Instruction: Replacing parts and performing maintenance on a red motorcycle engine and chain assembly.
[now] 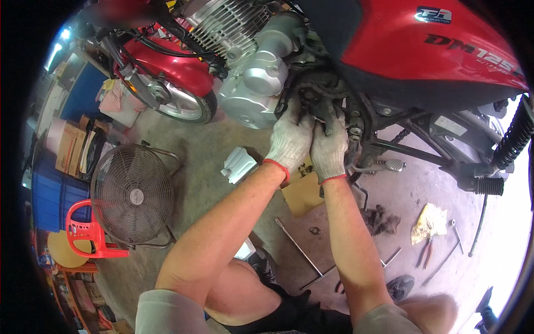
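A red motorcycle [411,50] stands before me, its silver engine case [250,106] at the left of my hands. White knit gloves with red cuffs cover both hands, and their fingertips are stained dark. My left hand [290,138] reaches up to a black, greasy part [317,92] behind the engine case, fingers bent against its left side. Close beside it, my right hand [329,143] has its fingers closed at the lower right of the same part. Shadow and grime hide the fingertips, and I cannot tell the part's exact kind.
Below my hands lies cardboard [303,195] with small dark bits, beside a white plastic container [239,164]. On the floor are a T-handle wrench [300,247], pliers [426,253], a ratchet [457,236] and a dark rag [381,220]. A floor fan [133,195] and red chair [83,234] stand left.
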### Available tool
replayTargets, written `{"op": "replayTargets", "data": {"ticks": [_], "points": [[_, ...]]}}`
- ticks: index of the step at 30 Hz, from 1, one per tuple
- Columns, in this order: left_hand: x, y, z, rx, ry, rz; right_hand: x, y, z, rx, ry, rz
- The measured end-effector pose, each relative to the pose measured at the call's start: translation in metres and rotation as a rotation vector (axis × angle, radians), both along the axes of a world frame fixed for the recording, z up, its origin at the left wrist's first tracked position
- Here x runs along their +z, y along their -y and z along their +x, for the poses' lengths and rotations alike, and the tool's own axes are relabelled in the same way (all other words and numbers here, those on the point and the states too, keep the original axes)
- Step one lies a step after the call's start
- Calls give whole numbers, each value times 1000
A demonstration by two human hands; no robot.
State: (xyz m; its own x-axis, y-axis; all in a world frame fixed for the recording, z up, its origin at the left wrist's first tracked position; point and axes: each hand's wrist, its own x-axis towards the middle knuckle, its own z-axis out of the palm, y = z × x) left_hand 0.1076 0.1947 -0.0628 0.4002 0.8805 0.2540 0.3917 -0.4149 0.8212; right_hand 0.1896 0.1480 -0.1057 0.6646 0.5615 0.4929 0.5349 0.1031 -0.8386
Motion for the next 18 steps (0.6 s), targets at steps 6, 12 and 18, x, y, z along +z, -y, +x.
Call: {"op": "replayTargets", "data": {"ticks": [6,12,18], "points": [[0,-3,-1,-41,19,-40,3,0,1,52,-25,-12],[18,2,-15,-48,-125,-165,18,16,-3,-83,139,40],[23,9,-41,-205,-137,-76,17,108,16,675,-749,-18]]}}
